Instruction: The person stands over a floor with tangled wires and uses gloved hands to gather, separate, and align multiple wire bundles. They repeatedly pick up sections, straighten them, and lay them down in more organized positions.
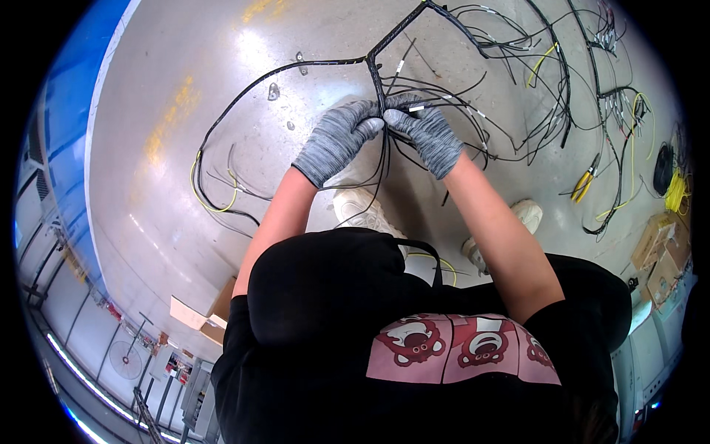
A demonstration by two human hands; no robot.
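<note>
A black wiring harness (396, 33) lies on the grey floor, its wrapped trunk forking into branches. My left hand (342, 137), in a grey knit glove, is closed around one branch where loose black wires fan out. Gloved the same way, my right hand (427, 133) pinches that branch from the other side, thumb close to the left thumb. Below the thumbs several thin wires (384, 159) hang down toward my shoes. White-labelled wires (451, 96) spread out to the right of my right hand. The fingertips of both hands are partly hidden behind the bundle.
To the right lie more harness branches (566, 81) and yellow-handled pliers (584, 181). Coils of yellow wire (677, 194) and black wire (663, 166) sit at the far right, near cardboard boxes (662, 255). An open carton (211, 311) stands at lower left.
</note>
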